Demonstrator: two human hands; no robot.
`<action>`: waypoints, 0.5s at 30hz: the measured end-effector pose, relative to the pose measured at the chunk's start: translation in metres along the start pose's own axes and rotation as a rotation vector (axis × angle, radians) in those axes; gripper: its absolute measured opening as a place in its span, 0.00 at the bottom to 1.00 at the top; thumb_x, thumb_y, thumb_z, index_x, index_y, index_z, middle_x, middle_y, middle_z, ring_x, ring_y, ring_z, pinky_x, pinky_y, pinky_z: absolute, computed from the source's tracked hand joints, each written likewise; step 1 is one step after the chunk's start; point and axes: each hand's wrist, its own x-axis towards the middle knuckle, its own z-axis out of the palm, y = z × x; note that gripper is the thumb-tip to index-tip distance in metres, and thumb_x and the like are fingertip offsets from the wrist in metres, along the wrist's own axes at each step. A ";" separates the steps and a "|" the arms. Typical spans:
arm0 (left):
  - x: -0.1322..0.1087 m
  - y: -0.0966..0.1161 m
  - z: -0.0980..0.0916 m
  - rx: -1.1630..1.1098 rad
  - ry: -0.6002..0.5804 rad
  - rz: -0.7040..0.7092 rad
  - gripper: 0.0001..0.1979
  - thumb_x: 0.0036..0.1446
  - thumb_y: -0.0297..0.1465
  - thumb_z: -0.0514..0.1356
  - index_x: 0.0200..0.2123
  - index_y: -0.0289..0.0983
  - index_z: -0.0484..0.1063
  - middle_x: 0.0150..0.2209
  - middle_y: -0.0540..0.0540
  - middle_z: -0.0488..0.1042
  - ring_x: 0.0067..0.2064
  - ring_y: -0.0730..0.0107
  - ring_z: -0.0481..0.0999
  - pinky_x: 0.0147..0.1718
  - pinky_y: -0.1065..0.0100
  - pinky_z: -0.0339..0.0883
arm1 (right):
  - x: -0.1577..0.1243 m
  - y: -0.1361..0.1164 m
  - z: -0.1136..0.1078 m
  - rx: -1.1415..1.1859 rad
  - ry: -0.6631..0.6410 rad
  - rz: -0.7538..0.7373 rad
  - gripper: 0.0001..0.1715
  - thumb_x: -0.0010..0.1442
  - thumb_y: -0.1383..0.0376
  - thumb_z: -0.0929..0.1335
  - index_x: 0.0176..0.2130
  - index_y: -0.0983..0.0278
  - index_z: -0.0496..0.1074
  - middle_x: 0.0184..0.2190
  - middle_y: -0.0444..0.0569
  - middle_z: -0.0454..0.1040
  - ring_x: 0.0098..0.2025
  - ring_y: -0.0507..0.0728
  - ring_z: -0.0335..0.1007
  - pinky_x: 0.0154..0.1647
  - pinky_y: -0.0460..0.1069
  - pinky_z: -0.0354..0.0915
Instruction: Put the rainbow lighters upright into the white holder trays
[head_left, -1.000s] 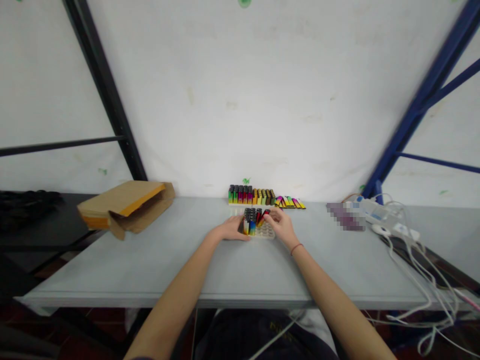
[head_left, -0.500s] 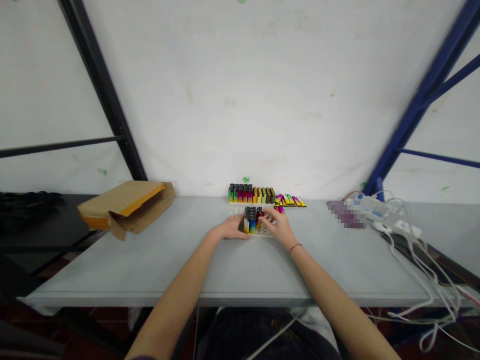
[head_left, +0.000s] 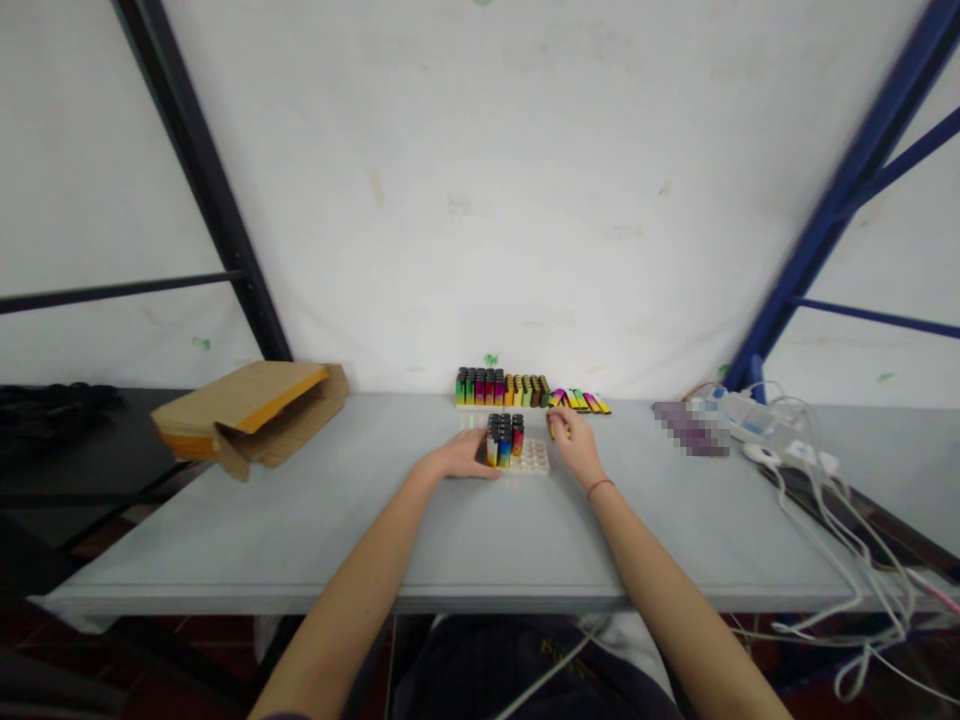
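Observation:
A pale tray point(head_left: 534, 457) with rows of round holes stands on the table, its left part filled with several upright lighters point(head_left: 504, 440) with black tops and colourful bodies. My left hand point(head_left: 463, 455) is closed around the tray's left end, thumb along the front edge; its other fingers are partly hidden behind the lighters. Just right of and behind the tray, my right hand point(head_left: 574, 440) has its fingers closed on a lighter point(head_left: 555, 426), of which only a small dark and yellow part shows. Several colourful lighters point(head_left: 581, 401) lie flat just beyond this hand.
Against the wall stand more upright lighters, a black-topped group point(head_left: 480, 387) and a yellow-to-brown group point(head_left: 527, 390). An open cardboard box point(head_left: 244, 405) lies at the left. At the right are a power strip point(head_left: 757, 420), white cables point(head_left: 825, 500) and a blurred purple item point(head_left: 690, 430).
My right hand has moved from above the tray to the right, leaving the tray's holes in view, and now has a lighter in its fingers. My left hand has stayed put.

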 end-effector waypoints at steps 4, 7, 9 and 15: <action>0.000 0.002 -0.001 0.000 -0.006 0.005 0.42 0.44 0.48 0.67 0.58 0.32 0.61 0.58 0.34 0.67 0.60 0.44 0.65 0.59 0.55 0.58 | 0.001 0.022 -0.013 -0.346 -0.187 0.234 0.23 0.65 0.57 0.59 0.53 0.60 0.73 0.57 0.55 0.69 0.58 0.66 0.62 0.56 0.61 0.58; -0.001 0.003 -0.002 0.006 -0.009 0.000 0.41 0.45 0.47 0.67 0.58 0.34 0.60 0.59 0.35 0.66 0.60 0.45 0.65 0.59 0.56 0.59 | 0.002 0.025 -0.019 -0.447 -0.273 0.337 0.25 0.66 0.50 0.58 0.50 0.56 0.75 0.57 0.52 0.70 0.58 0.68 0.62 0.55 0.64 0.57; -0.002 0.004 -0.002 0.001 -0.004 -0.002 0.40 0.44 0.47 0.67 0.58 0.35 0.61 0.59 0.36 0.67 0.59 0.45 0.66 0.58 0.56 0.60 | 0.003 0.025 -0.022 -0.487 -0.290 0.351 0.25 0.66 0.50 0.58 0.45 0.59 0.76 0.48 0.54 0.76 0.52 0.65 0.69 0.52 0.61 0.59; -0.003 0.005 -0.003 -0.010 0.018 0.019 0.41 0.43 0.47 0.67 0.57 0.33 0.62 0.57 0.35 0.68 0.58 0.43 0.67 0.58 0.55 0.61 | 0.006 0.039 -0.021 -0.568 -0.226 0.340 0.10 0.59 0.67 0.64 0.39 0.66 0.75 0.37 0.61 0.78 0.41 0.63 0.74 0.39 0.52 0.62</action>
